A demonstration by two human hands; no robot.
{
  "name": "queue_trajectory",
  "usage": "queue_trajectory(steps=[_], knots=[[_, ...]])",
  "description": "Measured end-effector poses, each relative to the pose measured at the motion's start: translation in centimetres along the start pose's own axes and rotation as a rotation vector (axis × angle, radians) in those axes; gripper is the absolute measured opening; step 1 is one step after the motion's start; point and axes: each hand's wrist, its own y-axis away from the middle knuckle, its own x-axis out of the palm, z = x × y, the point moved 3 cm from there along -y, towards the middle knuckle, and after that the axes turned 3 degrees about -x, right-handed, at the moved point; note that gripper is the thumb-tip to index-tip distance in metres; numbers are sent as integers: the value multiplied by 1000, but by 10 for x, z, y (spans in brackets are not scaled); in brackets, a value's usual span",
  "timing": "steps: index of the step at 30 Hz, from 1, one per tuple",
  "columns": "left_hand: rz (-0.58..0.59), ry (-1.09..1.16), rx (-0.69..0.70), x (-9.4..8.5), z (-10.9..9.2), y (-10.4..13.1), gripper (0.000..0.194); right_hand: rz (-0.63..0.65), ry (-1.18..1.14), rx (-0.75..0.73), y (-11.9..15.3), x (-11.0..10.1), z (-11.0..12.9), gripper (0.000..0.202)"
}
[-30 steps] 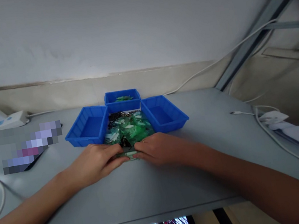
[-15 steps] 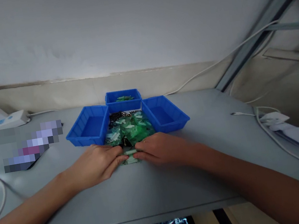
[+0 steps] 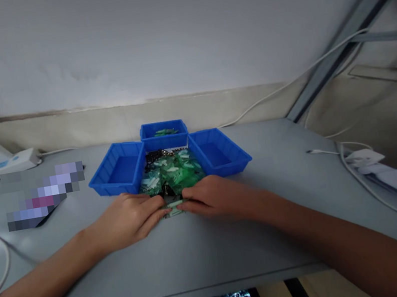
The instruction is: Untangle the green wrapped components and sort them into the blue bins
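My left hand (image 3: 129,220) and my right hand (image 3: 212,197) meet near the middle of the table, fingers pinched on opposite ends of a small pale-green packet (image 3: 175,208). Light strips show on the packet; its exact contents are too small to tell. Just beyond my fingers lies a pile of green packets (image 3: 180,173), some see-through with pale pieces in them. Dark small parts (image 3: 156,156) show at the back of the pile. My hands hide the pile's front edge.
Blue bins stand left (image 3: 100,185), right (image 3: 241,162) and behind (image 3: 165,143) the pile; the rear one holds some green packets. A blurred-out flat object (image 3: 45,199) and a power strip (image 3: 0,170) lie left. White cables (image 3: 364,181) run along the right.
The packet between my fingers has tilted slightly, its right side now a little higher. Both hands keep their grip in nearly the same place; the view has shifted slightly.
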Motion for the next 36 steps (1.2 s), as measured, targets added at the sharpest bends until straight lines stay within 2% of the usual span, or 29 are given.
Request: queue_trajectory(steps=[5, 16, 24, 30, 36], knots=[[0, -10, -7, 0, 0, 0, 29, 14, -125, 76, 2, -1, -1, 43], [-21, -32, 9, 0, -1, 0, 29, -9, -77, 63, 0, 0, -1, 39], [-3, 14, -12, 1, -1, 0, 30, 4, -234, 145, 0, 1, -2, 44], [39, 220, 31, 4, -11, -1, 24, -62, -207, -7, 0, 7, -1, 23], [54, 233, 56, 3, -14, -1, 20, -147, -192, 23, 1, 8, 1, 12]])
